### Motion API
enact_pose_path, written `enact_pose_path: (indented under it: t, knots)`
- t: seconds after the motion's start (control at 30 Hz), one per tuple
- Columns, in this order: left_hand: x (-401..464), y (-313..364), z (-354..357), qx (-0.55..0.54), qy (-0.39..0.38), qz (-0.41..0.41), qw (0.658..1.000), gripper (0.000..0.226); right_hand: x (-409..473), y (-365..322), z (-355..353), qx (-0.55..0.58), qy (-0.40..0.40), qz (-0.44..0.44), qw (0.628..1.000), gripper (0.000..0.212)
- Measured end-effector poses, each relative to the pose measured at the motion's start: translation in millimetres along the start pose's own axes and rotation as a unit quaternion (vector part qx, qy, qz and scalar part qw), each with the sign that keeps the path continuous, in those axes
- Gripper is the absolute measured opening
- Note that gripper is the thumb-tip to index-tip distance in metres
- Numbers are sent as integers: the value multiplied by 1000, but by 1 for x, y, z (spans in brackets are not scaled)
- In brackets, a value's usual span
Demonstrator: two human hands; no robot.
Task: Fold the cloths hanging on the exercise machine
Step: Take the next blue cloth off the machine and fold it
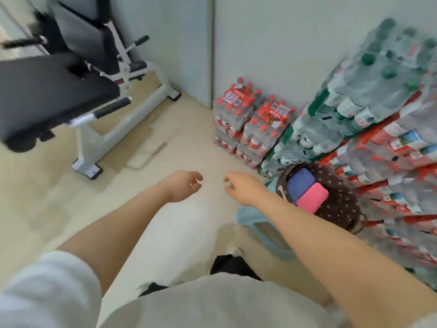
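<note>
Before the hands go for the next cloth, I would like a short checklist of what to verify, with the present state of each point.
1. Left hand holds nothing: ok, fingers loosely curled.
2. Right hand holds nothing: ok.
3. Folded blue cloth and folded pink cloth lie side by side on the dark dotted cloth: ok.
4. A cloth hanging on the black and white exercise machine: cannot tell, none shows, the picture is blurred.
5. Beige floor toward the machine is free: ok.
6. Stacked packs of water bottles stand apart from the hands: ok.
</note>
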State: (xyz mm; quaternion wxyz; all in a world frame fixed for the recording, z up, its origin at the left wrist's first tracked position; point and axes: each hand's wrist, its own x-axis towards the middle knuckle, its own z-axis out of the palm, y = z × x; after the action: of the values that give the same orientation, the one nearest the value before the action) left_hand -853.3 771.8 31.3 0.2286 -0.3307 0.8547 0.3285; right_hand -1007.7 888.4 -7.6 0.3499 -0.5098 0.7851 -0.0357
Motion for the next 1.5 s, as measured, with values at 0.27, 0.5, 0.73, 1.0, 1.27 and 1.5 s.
enact_pose_path:
  t: [0.27,0.5,0.73,1.0,1.27,1.5]
  knots:
    - [-190,-213,23,-124,120,-140,975,33,19,-245,95,-94,-56,-181,977,28]
    - [-345,-371,41,-225,241,-218,918,29,21,-437,178,-45,-80,-213,973,22]
    - [-419,-495,21,-303,328,-258,856,27,27,-597,263,-90,-150,-284,943,24]
    - [-418,-643,-44,-410,406,-245,779,21,146,-730,268,-162,-153,-280,934,26]
    - [-438,-799,-148,-484,453,-273,698,23,241,-873,259,-44,-156,-228,960,19]
    - [-431,-932,-206,-504,408,-244,721,27,302,-985,282,-11,-146,-190,971,22]
